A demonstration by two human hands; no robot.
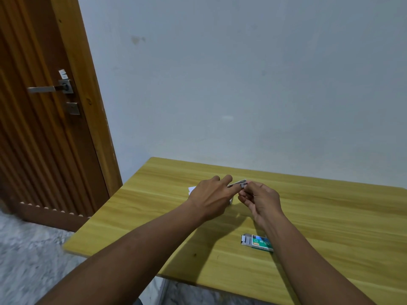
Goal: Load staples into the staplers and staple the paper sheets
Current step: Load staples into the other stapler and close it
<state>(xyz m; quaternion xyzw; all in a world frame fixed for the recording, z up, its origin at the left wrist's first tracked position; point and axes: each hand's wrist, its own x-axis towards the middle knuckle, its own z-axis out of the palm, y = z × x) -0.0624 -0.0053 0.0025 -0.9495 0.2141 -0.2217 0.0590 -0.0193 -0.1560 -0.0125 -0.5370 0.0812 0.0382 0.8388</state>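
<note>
The single head view looks forward and down, close over the table [330, 216], wall [242, 73] behind.

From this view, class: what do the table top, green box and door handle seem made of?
Table top: probably wood-look laminate, smooth, with even yellow grain. Green box: likely printed card, its end flap open. Door handle: metal, dull grey sheen.

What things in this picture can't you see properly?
All in the head view:
Small metal thing: tiny, pinched between left hand and right hand, fingers cover it; stapler or staples, cannot tell.
White paper: mostly hidden behind the left hand.
Green box: right forearm covers one end; print too small to read.
</note>
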